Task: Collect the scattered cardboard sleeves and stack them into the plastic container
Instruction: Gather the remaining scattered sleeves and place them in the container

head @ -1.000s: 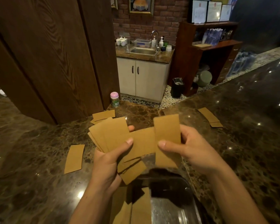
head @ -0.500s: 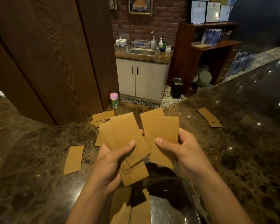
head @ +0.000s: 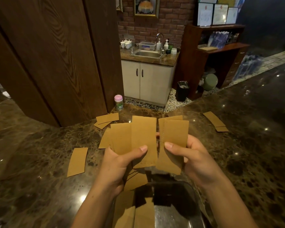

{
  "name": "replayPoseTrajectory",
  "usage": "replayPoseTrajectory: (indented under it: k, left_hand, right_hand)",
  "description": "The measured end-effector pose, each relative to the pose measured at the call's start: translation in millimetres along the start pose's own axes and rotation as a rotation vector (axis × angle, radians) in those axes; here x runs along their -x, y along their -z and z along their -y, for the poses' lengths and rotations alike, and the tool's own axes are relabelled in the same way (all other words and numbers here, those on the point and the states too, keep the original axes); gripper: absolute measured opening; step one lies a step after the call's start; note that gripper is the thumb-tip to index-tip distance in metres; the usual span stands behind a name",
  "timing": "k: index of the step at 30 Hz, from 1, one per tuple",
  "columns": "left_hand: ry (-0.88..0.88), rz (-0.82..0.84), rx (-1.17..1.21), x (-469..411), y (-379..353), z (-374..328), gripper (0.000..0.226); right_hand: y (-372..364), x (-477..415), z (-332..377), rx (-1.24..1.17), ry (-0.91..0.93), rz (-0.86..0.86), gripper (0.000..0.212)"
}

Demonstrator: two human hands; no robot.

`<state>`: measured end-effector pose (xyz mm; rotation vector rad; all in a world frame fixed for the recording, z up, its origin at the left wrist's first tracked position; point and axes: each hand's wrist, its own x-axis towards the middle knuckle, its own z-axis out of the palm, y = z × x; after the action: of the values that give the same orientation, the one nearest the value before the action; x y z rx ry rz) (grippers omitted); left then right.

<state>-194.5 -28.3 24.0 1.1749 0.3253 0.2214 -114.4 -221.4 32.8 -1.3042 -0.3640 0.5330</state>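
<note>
Held sleeves (head: 143, 137) swung upright, left hand (head: 120, 165), right hand (head: 196, 160) gripping them, container (head: 171, 214) holds sleeves

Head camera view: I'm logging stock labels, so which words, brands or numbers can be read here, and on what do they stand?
No text here can be read.
Framed white certificates on the dark wooden shelf: print too small.
Small green jar with pink lid: label blurred.
Clear plastic box beside the steel sink: blue label too small.
Brown cardboard sleeves: no print visible.
</note>
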Motion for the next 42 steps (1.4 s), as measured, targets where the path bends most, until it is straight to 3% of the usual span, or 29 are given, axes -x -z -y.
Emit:
replayPoseTrajectory:
  k: [3,7,9,12,15,19,23,25,27,31,35,37,39,42]
  left_hand:
    - [-0.051,-0.002,-0.105,2,-7,2,0.051]
    - [-0.216,-0.179,-0.405,-1,-14,9,0.043]
    - [-0.267,-0.159,-0.414,0,-19,10,0.035]
    - [-0.227,-0.073,-0.378,2,-26,11,0.034]
    - [-0.067,0.015,-0.228,4,-26,11,0.035]
    - [0.077,0.096,-0.099,5,-19,9,0.028]
    - [0.194,0.190,-0.057,6,-8,4,0.029]
    - [0.214,0.225,-0.053,5,-3,2,0.047]
    - [0.213,0.182,-0.001,5,-1,2,0.062]
    - [0.103,-0.012,0.157,-2,0,2,0.058]
    - [0.030,-0.169,0.174,-10,5,0,0.051]
    - [0.011,-0.221,0.117,-13,12,0,0.061]
    - [-0.013,-0.228,0.002,-15,18,0,0.069]
    - [-0.037,-0.128,-0.192,-14,25,-1,0.059]
  right_hand:
    - [-12,0,-2,0.234,0.043,-0.087,0.032]
    - [-27,0,0,0.597,0.230,-0.351,0.031]
    - [-32,2,-1,0.660,0.260,-0.356,0.030]
    - [-35,4,-2,0.581,0.208,-0.251,0.028]
    - [-30,3,0,0.396,0.093,-0.113,0.028]
    - [-17,0,10,0.353,0.062,-0.057,0.026]
    - [3,-7,33,0.476,0.003,0.054,0.028]
    - [7,-11,39,0.497,-0.004,0.072,0.028]
    - [6,-13,38,0.451,0.040,-0.011,0.027]
    - [1,-7,25,0.435,0.119,-0.182,0.030]
    - [-2,4,10,0.581,-0.032,0.048,0.033]
    - [1,7,10,0.610,-0.085,0.138,0.033]
    - [8,8,17,0.573,-0.095,0.173,0.035]
    - [18,6,30,0.432,-0.049,0.193,0.041]
